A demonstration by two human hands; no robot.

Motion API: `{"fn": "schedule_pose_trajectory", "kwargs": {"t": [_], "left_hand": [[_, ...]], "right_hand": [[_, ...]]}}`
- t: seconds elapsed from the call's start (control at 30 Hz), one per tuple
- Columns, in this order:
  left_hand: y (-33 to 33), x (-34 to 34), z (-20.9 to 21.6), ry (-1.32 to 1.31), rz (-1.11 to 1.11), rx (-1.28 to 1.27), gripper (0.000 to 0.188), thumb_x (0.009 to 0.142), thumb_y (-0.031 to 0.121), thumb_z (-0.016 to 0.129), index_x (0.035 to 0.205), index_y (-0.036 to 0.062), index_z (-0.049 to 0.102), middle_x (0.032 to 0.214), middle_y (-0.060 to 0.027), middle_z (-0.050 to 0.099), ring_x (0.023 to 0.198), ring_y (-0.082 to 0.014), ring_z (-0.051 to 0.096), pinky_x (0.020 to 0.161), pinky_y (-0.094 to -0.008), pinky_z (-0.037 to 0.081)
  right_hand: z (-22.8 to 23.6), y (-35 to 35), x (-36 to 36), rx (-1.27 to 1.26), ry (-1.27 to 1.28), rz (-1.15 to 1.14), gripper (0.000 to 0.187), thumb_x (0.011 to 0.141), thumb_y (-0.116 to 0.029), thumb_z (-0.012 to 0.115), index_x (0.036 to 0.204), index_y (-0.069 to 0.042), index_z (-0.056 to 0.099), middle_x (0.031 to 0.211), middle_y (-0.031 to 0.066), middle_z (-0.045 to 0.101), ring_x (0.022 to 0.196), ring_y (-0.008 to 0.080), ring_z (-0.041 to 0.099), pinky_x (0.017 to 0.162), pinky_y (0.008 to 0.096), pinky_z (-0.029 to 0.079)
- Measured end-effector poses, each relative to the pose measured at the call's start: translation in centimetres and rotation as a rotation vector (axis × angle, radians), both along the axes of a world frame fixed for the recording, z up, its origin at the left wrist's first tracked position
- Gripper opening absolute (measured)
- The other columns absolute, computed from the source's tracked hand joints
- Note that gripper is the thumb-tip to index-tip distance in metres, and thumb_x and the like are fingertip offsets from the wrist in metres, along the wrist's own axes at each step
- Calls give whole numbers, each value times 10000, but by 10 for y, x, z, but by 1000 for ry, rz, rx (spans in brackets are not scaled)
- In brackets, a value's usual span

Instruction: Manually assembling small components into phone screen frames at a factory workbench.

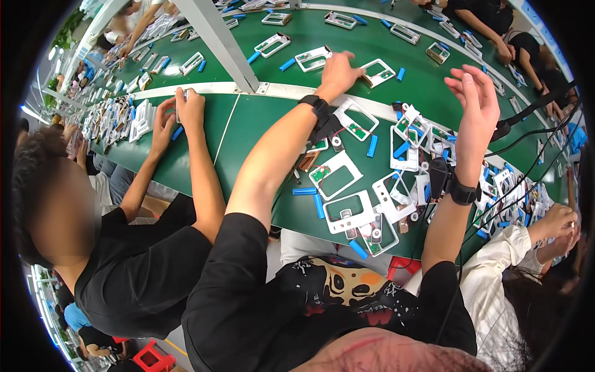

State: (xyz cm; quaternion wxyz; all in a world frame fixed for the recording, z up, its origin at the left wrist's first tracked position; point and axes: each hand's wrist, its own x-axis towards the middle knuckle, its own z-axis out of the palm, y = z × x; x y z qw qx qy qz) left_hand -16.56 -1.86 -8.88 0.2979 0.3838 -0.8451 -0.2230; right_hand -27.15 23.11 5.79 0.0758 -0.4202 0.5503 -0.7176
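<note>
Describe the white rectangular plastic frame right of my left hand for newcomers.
Across the green table, beyond the pale metal rail, find your left hand. The frame lies just right; unlike its left neighbour, it has a blue cylinder at its right.

Bright, cool white light is flooding the green desk [248, 118], and a strip lamp [30, 113] is glaring near the far left rim. Shadows are staying soft and faint, while the white frames [338, 175] are showing pale highlights. The fisheye lens is bowing the white rail [282, 88] into an arc and stretching people toward the margins (black corners are ringing the whole circle). Both hands [474, 102] are appearing fairly clear, but distant workers and parts are smearing into indistinct detail. A smooth blur is masking a neighbour's head [65, 211], and black sleeves [238, 248] are swallowing their folds.
</note>
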Motion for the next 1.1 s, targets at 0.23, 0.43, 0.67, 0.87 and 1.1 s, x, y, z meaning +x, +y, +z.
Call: {"fn": "schedule_pose_trajectory", "kwargs": {"t": [0.23, 0.43, 0.67, 0.87, 1.1], "left_hand": [[36, 60, 23, -290, -382, 71, 519, 689, 274, 798, 1128, 51, 633, 969, -163, 672, 906, -287, 648, 808, -373, 506], [52, 72, 29, -337, -538, 195, 420, 676, 158, 813, 1009, 19, 599, 854, -118, 651, 829, -222, 622, 737, -350, 496], [43, 88, 48, -53, -646, 561, 369, 726, 27, 758, 1029, 24, 547, 827, -66, 661, 787, -149, 619, 705, -283, 499], [69, 98, 104, 289, -656, 607, 343, 761, -31, 713, 1052, 16, 538, 852, -67, 669, 784, -130, 636, 728, -269, 518], [121, 75, 106, 982, -658, 1280, 343, 803, 48, 708, 1093, -28, 542, 868, -88, 686, 875, -136, 662, 771, -269, 523]], "right_hand": [[-13, -4, -1, 80, 56, 59, 234, 912, -121, 597, 1073, 48, 579, 958, 116, 651, 852, 162, 637, 805, 263, 491], [-23, -11, 5, 107, 66, 160, 231, 867, -116, 659, 1029, 35, 594, 888, 79, 652, 823, 125, 631, 735, 238, 489], [-52, -29, 24, 458, 291, 200, 325, 858, -118, 665, 1130, 18, 550, 949, 111, 640, 858, 160, 636, 789, 266, 501], [-56, -35, 48, 455, 227, 398, 472, 809, -78, 708, 1211, 10, 477, 977, 119, 620, 833, 172, 643, 728, 272, 520], [-36, -29, 48, 95, -133, 359, 542, 770, 28, 702, 1238, -30, 434, 972, 144, 651, 773, 180, 663, 623, 257, 549]]}}
